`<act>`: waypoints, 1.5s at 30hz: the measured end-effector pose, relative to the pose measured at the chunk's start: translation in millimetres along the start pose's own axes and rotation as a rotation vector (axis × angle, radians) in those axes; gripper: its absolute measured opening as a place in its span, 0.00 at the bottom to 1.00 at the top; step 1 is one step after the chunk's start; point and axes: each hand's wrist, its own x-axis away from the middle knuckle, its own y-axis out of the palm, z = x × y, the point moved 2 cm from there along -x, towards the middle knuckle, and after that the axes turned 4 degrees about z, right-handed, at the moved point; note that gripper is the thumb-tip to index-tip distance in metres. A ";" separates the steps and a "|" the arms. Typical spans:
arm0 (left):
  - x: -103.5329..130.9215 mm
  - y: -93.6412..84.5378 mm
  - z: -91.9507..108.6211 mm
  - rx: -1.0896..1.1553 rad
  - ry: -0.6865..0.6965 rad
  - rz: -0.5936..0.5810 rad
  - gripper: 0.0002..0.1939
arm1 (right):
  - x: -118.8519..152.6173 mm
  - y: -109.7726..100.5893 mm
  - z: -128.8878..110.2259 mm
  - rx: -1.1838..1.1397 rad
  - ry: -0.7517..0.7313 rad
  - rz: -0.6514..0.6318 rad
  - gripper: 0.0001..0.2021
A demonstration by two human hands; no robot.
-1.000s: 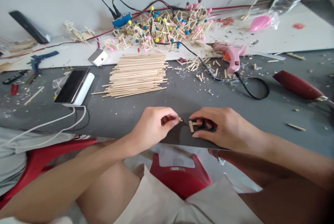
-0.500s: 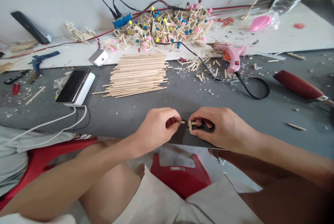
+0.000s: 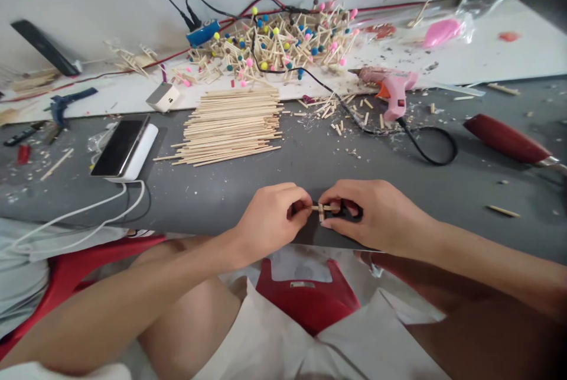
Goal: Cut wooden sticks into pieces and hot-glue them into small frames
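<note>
Near the front edge of the grey table, my left hand [image 3: 275, 213] pinches a short wooden stick [image 3: 315, 208] between thumb and fingertips. Its tip meets a small frame of wooden stick pieces [image 3: 322, 213]. My right hand [image 3: 376, 210] is closed on that frame, thumb below and fingers above. A black object [image 3: 349, 212] shows inside the curl of the right hand; its kind is mostly hidden. Beyond my hands lies a bundle of long thin wooden sticks [image 3: 233, 126].
Behind, a heap of stick figures with coloured balls [image 3: 283, 43] stands by the wall. A pink glue gun [image 3: 392, 87] with a black cable lies right of it. A red-handled tool [image 3: 507, 140] is at right, a phone [image 3: 120, 146] on a white block at left.
My left hand has moved slightly right, bringing the stick's tip up to the small wooden frame. My right hand stays nearly in place, still gripping the frame.
</note>
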 end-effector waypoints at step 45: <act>-4.7 -5.2 -0.4 0.084 0.040 -0.001 0.04 | 0.5 -1.4 0.8 -0.035 -0.007 0.028 0.08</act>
